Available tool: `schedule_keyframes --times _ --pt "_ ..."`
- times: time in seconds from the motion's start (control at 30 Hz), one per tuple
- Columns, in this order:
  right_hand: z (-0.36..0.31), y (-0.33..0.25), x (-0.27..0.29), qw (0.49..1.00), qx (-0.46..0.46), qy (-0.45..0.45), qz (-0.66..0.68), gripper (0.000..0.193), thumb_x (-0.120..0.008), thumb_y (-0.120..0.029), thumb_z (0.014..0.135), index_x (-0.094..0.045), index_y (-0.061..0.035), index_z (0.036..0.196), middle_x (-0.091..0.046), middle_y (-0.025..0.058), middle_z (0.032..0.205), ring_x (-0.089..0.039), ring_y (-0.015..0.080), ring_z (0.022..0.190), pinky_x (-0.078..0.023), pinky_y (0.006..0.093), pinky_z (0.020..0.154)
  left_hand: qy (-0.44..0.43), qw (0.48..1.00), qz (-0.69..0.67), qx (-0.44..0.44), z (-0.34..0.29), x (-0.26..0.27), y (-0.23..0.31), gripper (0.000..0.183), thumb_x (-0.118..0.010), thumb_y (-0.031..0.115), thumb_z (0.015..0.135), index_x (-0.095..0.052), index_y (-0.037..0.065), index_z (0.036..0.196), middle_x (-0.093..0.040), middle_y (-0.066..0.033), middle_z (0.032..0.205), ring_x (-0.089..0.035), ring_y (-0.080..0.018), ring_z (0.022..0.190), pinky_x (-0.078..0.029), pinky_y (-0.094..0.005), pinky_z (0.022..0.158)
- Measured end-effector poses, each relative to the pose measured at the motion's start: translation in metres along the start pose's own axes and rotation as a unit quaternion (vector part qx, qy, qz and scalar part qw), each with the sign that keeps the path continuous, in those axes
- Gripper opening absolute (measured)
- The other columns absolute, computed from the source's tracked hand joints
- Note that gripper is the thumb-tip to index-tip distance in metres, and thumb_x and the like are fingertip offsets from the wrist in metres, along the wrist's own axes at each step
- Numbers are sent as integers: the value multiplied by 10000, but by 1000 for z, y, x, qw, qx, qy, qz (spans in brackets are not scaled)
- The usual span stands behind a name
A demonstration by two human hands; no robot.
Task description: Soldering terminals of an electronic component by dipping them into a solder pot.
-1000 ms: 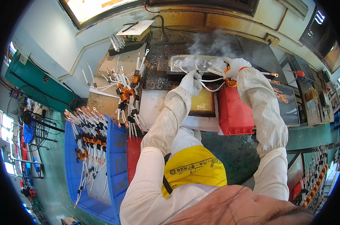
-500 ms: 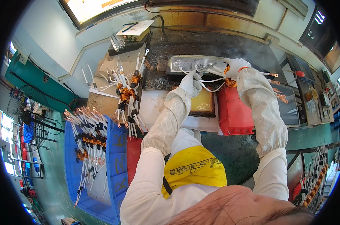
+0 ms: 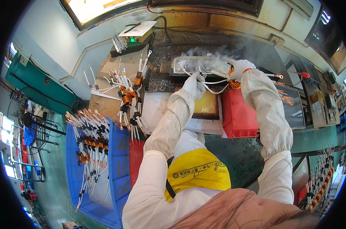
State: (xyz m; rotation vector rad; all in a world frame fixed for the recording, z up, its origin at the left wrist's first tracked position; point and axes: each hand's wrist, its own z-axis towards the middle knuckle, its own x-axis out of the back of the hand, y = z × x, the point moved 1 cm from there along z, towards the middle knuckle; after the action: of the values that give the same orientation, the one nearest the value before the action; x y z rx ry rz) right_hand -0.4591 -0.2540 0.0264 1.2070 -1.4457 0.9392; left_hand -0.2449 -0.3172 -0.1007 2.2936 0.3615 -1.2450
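Smoke above metal trough spread thicker since half-second ago; hands unmoved. Red bin nearer than trough, to right. Left hand at trough's front edge, fingers closed on white leads. Right hand at trough's right end, fingers gripping copper coil. Beyond trough, leftward: box, green lamp now lit.

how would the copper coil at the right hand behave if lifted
The copper coil is probably heavy for its size, being densely wound. Its white leads seem bendable but springy, since one bows in a smooth curve.
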Motion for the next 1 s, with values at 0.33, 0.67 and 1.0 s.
schedule_keyframes --times 0.33,0.67,1.0 --pt "-1 1 0 1000 -3 6 7 755 -720 -449 696 -518 -208 1383 -659 145 1222 -620 366 1119 -507 440 933 5 1000 -8 6 0 -1 0 362 -495 358 1030 -569 6 1064 -471 111 593 -319 -3 409 -252 -175 359" --pt "-4 -3 -1 1000 -7 10 6 724 -708 -445 709 -523 -236 1377 -667 145 1198 -623 369 1107 -508 445 931 7 1000 -4 2 -1 2 -4 373 -470 366 1037 -574 9 1066 -470 111 598 -298 -7 406 -254 -174 355" --pt "-12 -3 3 1000 -18 13 7 770 -734 -428 710 -485 -241 1414 -660 135 1222 -628 345 1122 -518 465 921 -1 1000 14 -14 -12 -7 -4 343 -529 361 1017 -578 22 1049 -478 84 620 -307 -3 425 -260 -161 369"
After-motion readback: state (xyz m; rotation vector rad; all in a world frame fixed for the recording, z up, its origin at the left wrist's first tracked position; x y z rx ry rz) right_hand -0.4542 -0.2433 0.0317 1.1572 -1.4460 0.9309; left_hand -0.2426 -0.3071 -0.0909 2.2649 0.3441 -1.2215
